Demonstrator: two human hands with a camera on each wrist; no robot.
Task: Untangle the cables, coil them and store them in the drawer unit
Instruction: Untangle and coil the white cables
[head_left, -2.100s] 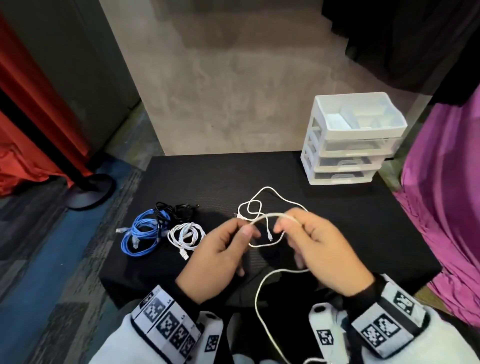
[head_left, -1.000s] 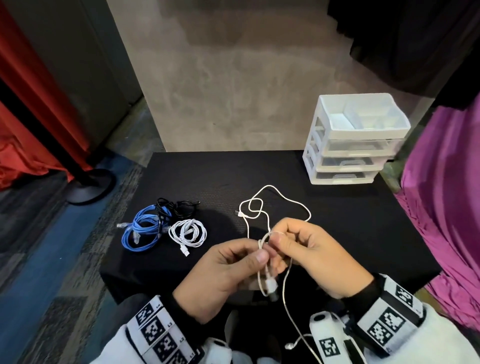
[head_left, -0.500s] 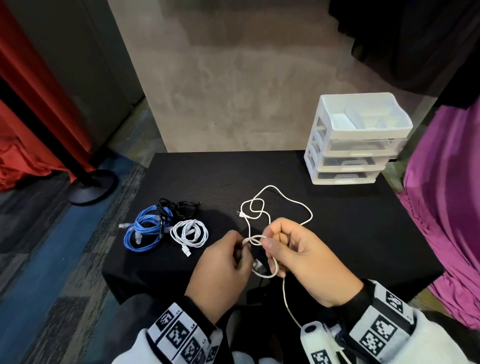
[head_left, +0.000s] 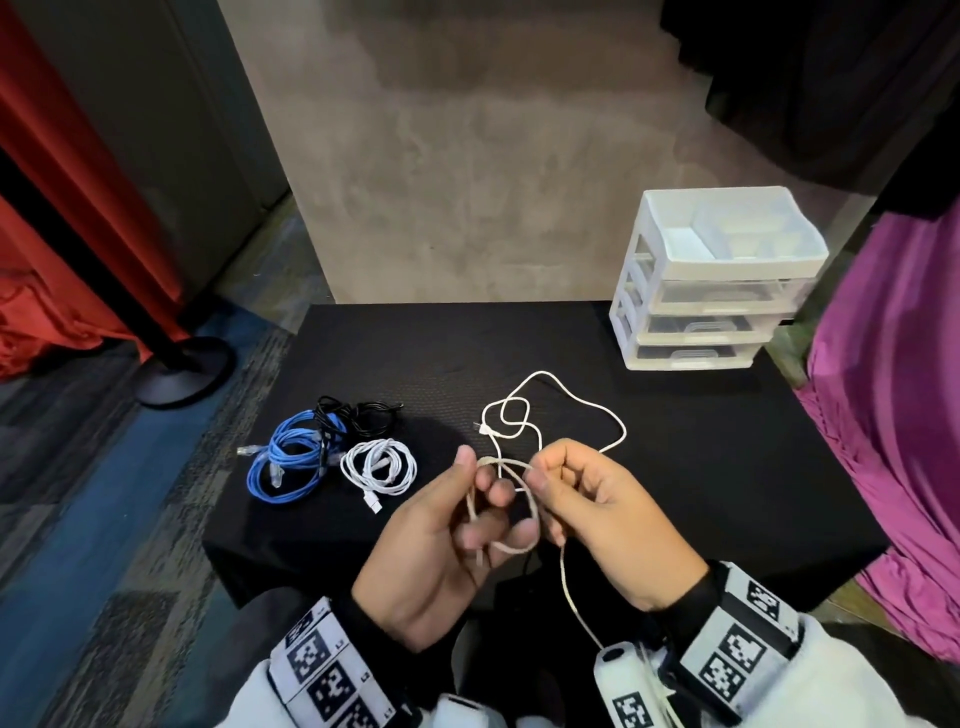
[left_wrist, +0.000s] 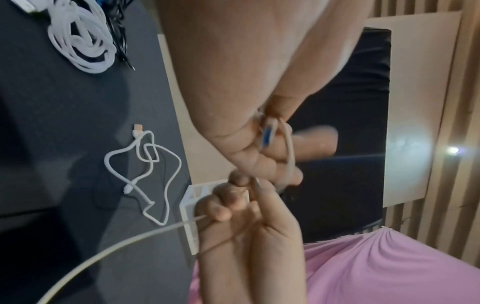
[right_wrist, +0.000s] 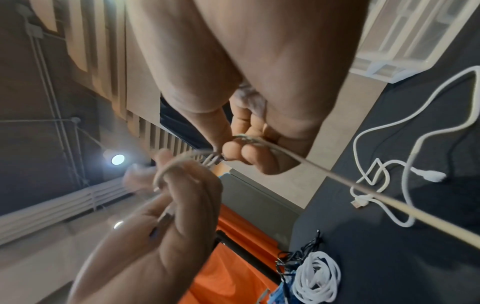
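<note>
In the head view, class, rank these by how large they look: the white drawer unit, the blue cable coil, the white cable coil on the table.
1. White drawer unit, clearly largest, though it stands farthest away.
2. Blue cable coil.
3. White cable coil, beside the blue one and somewhat smaller.

fingers (right_wrist: 235, 153) pinching cable (right_wrist: 337, 181), drawer unit (right_wrist: 405, 35)

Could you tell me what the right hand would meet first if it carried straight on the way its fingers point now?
Most likely the left hand: the right hand points left across the beige cable loop toward it. Depth between them is unclear.
</note>
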